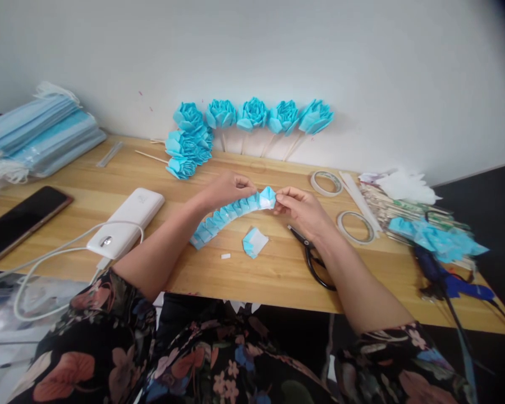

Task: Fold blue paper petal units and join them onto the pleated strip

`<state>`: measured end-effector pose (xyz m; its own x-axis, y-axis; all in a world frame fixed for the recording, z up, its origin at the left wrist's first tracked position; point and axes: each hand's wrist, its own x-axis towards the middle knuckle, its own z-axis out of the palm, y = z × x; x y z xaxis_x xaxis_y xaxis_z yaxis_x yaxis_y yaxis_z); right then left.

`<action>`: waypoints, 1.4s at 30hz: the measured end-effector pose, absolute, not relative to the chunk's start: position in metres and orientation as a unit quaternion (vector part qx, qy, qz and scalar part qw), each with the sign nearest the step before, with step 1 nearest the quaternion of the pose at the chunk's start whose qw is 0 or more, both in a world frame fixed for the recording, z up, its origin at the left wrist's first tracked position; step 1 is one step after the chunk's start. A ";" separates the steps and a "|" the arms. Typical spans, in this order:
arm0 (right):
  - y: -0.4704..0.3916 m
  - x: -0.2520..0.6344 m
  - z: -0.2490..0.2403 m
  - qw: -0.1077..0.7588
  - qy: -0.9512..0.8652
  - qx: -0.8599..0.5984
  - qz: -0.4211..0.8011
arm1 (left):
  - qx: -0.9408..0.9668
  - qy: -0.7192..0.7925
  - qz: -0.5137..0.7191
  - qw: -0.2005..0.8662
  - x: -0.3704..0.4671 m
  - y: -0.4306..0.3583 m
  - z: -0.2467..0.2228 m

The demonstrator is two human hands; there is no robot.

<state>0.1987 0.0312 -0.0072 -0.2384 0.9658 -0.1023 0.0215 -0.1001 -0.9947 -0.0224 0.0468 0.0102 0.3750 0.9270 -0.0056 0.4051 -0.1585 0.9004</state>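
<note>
A curved strip of folded blue paper petals (223, 216) stretches over the wooden table toward my two hands. My left hand (232, 188) is curled, its fingertips closed on the strip's upper edge near the right end. Thumb and fingers of my right hand (301, 207) pinch the edge of the last petal (267, 197), whose pale inner side faces up. Below the strip lies a loose blue-and-white petal (255, 242), with a small white piece (225, 256) to its left. Black-handled scissors (313, 261) are partly covered by my right forearm.
Finished blue paper flowers (252, 114) on sticks lean along the wall. Tape rolls (326, 183), a blue glue gun (454, 283) and crumpled blue paper (437, 238) are at the right. On the left are a cabled white power bank (126, 221), a phone (25, 221) and stacked masks (46, 134).
</note>
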 end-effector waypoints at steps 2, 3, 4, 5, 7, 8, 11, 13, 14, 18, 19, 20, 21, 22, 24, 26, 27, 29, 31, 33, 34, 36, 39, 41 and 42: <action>0.031 0.199 -0.008 0.403 -0.532 -0.470 0.578 | 0.703 0.476 0.293 0.440 -0.023 0.046 0.010; 0.032 0.199 -0.008 0.401 -0.532 -0.472 0.578 | 0.703 0.476 0.293 0.440 -0.023 0.046 0.010; 0.032 0.199 -0.009 0.400 -0.531 -0.474 0.578 | 0.702 0.475 0.293 0.442 -0.022 0.046 0.010; 0.032 0.199 -0.009 0.399 -0.531 -0.474 0.579 | 0.702 0.474 0.294 0.444 -0.022 0.046 0.010; 0.033 0.199 -0.010 0.396 -0.532 -0.470 0.582 | 0.700 0.471 0.295 0.448 -0.022 0.047 0.010; 0.033 0.199 -0.010 0.395 -0.532 -0.469 0.584 | 0.700 0.469 0.295 0.451 -0.022 0.047 0.009; 0.032 0.198 -0.009 0.392 -0.534 -0.471 0.583 | 0.699 0.461 0.293 0.461 -0.022 0.047 0.009; 0.032 0.198 -0.009 0.390 -0.537 -0.477 0.577 | 0.701 0.454 0.292 0.465 -0.022 0.047 0.008; 0.032 0.198 -0.009 0.389 -0.540 -0.480 0.572 | 0.703 0.451 0.292 0.467 -0.022 0.046 0.008; 0.032 0.198 -0.010 0.387 -0.555 -0.485 0.554 | 0.714 0.442 0.294 0.456 -0.022 0.045 0.009; 0.032 0.198 -0.010 0.386 -0.557 -0.485 0.552 | 0.716 0.444 0.295 0.450 -0.022 0.044 0.009; 0.032 0.198 -0.010 0.386 -0.558 -0.485 0.551 | 0.718 0.446 0.296 0.445 -0.022 0.044 0.010; 0.032 0.198 -0.010 0.387 -0.559 -0.485 0.551 | 0.719 0.447 0.297 0.442 -0.022 0.043 0.011; 0.032 0.198 -0.010 0.387 -0.559 -0.485 0.551 | 0.719 0.448 0.298 0.441 -0.022 0.043 0.011; 0.032 0.198 -0.010 0.388 -0.558 -0.485 0.550 | 0.719 0.445 0.295 0.445 -0.022 0.043 0.013; 0.032 0.198 -0.010 0.389 -0.557 -0.485 0.551 | 0.720 0.441 0.290 0.450 -0.022 0.043 0.013; 0.031 0.197 -0.010 0.389 -0.556 -0.485 0.551 | 0.721 0.439 0.288 0.453 -0.022 0.043 0.013; 0.031 0.197 -0.010 0.390 -0.555 -0.485 0.552 | 0.722 0.433 0.281 0.461 -0.023 0.043 0.012; 0.031 0.197 -0.010 0.392 -0.554 -0.484 0.552 | 0.721 0.426 0.276 0.471 -0.023 0.043 0.011; 0.031 0.197 -0.010 0.393 -0.554 -0.482 0.554 | 0.720 0.419 0.276 0.480 -0.022 0.044 0.011; 0.030 0.197 -0.010 0.393 -0.553 -0.482 0.554 | 0.718 0.417 0.277 0.483 -0.022 0.044 0.011; 0.030 0.197 -0.011 0.393 -0.553 -0.484 0.553 | 0.715 0.419 0.279 0.484 -0.021 0.043 0.011; 0.031 0.197 -0.012 0.393 -0.555 -0.485 0.550 | 0.712 0.425 0.285 0.482 -0.020 0.044 0.010; 0.031 0.196 -0.011 0.393 -0.551 -0.482 0.556 | 0.712 0.427 0.290 0.476 -0.019 0.045 0.009; 0.031 0.196 -0.010 0.394 -0.545 -0.481 0.562 | 0.712 0.430 0.291 0.473 -0.019 0.045 0.008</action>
